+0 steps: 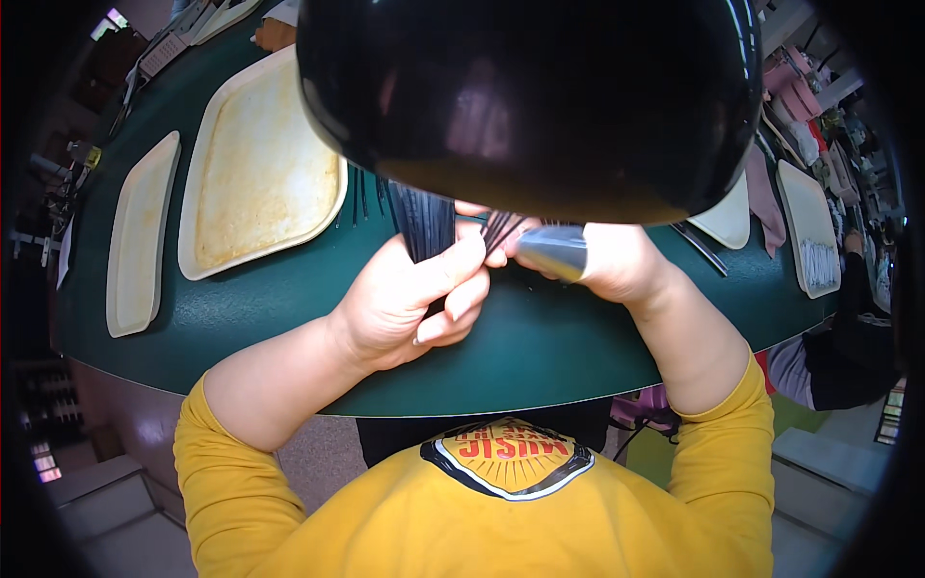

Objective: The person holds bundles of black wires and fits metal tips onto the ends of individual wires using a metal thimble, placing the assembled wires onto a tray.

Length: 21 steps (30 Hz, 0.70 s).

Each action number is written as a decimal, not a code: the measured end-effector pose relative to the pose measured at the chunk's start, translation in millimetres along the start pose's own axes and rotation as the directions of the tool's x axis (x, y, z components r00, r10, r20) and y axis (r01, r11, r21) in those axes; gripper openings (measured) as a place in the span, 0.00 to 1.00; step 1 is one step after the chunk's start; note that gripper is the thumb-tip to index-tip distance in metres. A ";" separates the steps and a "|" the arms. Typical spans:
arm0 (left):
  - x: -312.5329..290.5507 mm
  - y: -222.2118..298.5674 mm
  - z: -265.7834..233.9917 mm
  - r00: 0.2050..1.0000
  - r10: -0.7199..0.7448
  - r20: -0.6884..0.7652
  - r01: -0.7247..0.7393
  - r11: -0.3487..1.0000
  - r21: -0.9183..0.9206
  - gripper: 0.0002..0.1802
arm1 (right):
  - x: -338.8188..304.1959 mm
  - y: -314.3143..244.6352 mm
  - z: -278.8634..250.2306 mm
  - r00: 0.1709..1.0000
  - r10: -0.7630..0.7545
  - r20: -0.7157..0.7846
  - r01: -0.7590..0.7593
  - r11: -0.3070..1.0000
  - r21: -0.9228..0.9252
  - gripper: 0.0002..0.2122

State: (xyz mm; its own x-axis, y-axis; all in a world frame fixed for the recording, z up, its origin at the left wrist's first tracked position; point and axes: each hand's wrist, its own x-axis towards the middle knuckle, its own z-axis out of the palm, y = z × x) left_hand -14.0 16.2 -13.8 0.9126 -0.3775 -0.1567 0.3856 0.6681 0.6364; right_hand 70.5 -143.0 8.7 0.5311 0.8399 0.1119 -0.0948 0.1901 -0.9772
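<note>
My left hand [409,299] is closed around a thick bundle of thin black strips [424,220], which stands up between thumb and fingers. A few loose strips [503,229] fan out beside the thumb, between both hands. My right hand [621,262] comes in from the right with bent fingers, close to these loose strips. Across its fingers lies a shiny grey piece [554,252]; whether it is held or worn I cannot tell. A large glossy black dome [530,96] hides the bundle's upper end and part of the right fingers.
Two cream trays, a large one [217,252] and a narrow one [140,246], lie left on the green table [482,371]. More thin strips [361,197] lie by the large tray. Dark rods [701,249] and a tray with small pale pieces [819,265] are at right.
</note>
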 end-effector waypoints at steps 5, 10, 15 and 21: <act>3.2 -5.3 4.8 0.995 -0.015 -0.103 0.025 0.995 0.093 0.11 | -0.8 16.9 -1.8 0.984 -0.154 -0.092 0.135 0.973 -0.185 0.05; 2.4 -3.2 5.8 0.990 0.057 -0.128 -0.016 0.953 0.302 0.06 | -2.3 6.1 -4.2 0.971 -0.083 -0.225 0.069 0.995 -0.069 0.08; 3.9 -2.9 2.4 0.988 0.144 -0.062 -0.110 0.917 0.384 0.06 | -0.9 11.9 -9.1 0.940 -0.295 -0.171 0.284 0.955 -0.087 0.09; 2.4 -0.1 5.4 0.981 0.190 -0.046 -0.165 0.931 0.325 0.12 | -3.8 12.0 -12.1 0.987 -0.105 -0.123 0.114 0.992 0.062 0.11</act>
State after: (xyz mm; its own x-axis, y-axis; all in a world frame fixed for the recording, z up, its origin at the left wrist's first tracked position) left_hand -12.5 11.7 -10.1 0.9745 -0.2138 -0.0679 0.1647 0.4762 0.8638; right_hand 77.5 -150.1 -5.6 0.6380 0.7459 0.1912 -0.0857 0.3155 -0.9450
